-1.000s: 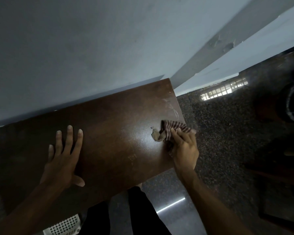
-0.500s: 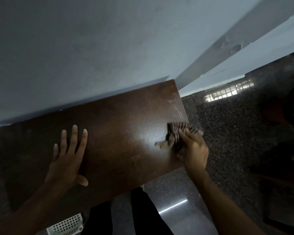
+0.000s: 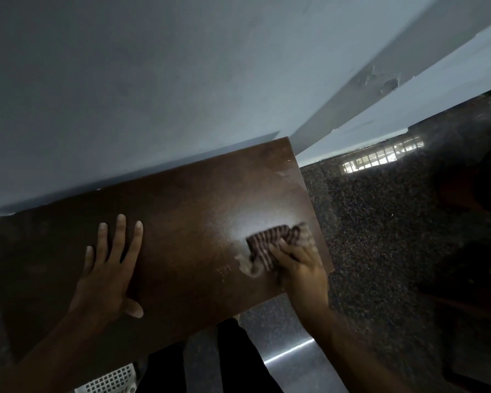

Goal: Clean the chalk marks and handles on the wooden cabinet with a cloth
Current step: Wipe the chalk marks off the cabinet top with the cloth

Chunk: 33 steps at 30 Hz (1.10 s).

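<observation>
I am looking down on the flat dark brown top of the wooden cabinet (image 3: 182, 222), which stands against a pale grey-blue wall (image 3: 153, 80). My left hand (image 3: 108, 276) lies flat on the wood towards the left, palm down, fingers spread and straight, thumb out to the side near the front edge; it holds nothing. My right hand (image 3: 301, 268) is near the cabinet's right front corner, its fingers curled and pressing down on a striped cloth (image 3: 270, 242), dark maroon with pale stripes. The cloth is bunched and lies on the cabinet top just ahead of and to the left of my fingers, with a paler, light-coloured part trailing out at its lower left edge. That part is blurred, so it may be the cloth's underside or a fold; I cannot tell which. Faint whitish chalk marks (image 3: 288, 174) show near the far right edge of the top, well apart from the cloth. To the right of the cabinet is a dark speckled floor (image 3: 380, 236) with a bright reflection of a barred window on it. At the bottom edge, below the cabinet, a white perforated basket (image 3: 108, 381) shows in part, beside my dark trouser legs (image 3: 238, 364).
</observation>
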Each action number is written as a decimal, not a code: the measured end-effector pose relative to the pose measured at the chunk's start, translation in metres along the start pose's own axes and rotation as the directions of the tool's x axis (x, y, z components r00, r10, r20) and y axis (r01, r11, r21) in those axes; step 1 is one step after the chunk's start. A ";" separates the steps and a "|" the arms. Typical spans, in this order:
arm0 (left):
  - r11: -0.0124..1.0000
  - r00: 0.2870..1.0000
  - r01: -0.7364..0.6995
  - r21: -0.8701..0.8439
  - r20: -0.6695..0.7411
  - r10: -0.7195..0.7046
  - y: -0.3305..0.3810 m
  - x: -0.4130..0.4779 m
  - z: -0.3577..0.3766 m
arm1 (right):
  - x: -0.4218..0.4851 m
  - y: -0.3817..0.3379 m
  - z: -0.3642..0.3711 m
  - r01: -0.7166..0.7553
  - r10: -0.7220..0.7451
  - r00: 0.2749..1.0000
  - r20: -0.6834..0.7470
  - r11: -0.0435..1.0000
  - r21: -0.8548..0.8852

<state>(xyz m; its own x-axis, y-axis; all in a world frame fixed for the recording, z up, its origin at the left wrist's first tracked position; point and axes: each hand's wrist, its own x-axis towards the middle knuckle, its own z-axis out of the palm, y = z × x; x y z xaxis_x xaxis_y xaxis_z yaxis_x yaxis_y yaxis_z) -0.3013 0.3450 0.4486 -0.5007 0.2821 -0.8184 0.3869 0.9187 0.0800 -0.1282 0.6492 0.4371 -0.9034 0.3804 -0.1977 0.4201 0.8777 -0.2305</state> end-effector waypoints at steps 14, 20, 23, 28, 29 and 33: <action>1.000 1.000 0.002 0.000 -0.015 -0.002 -0.002 0.000 0.001 | 0.166 -0.007 -0.022 -0.210 0.211 0.963 -0.170 0.977 0.020; 1.000 1.000 0.002 0.005 -0.020 -0.002 -0.003 0.000 0.001 | 0.205 -0.012 -0.032 -0.142 0.138 0.981 -0.139 0.990 -0.019; 1.000 0.999 0.010 0.005 -0.033 -0.010 -0.002 0.000 0.001 | 0.182 0.004 -0.032 -0.105 0.103 0.992 -0.073 0.994 -0.026; 1.000 0.999 0.005 -0.007 -0.037 -0.006 -0.002 -0.001 0.001 | 0.055 0.049 -0.023 -0.050 0.051 0.999 -0.009 0.995 0.090; 1.000 0.999 0.006 -0.008 -0.036 -0.007 -0.002 0.000 0.000 | 0.027 0.059 -0.021 -0.066 0.067 0.997 -0.026 0.995 0.069; 1.000 0.999 -0.001 -0.030 -0.037 0.000 -0.002 -0.001 0.000 | -0.012 0.072 -0.013 -0.138 0.137 0.990 -0.034 0.990 -0.026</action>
<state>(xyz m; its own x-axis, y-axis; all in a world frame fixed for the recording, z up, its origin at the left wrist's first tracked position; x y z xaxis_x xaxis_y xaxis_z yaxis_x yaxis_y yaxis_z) -0.3009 0.3431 0.4495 -0.5286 0.2921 -0.7970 0.3643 0.9261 0.0978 -0.0881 0.7116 0.4356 -0.8397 0.5069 -0.1951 0.5384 0.8241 -0.1759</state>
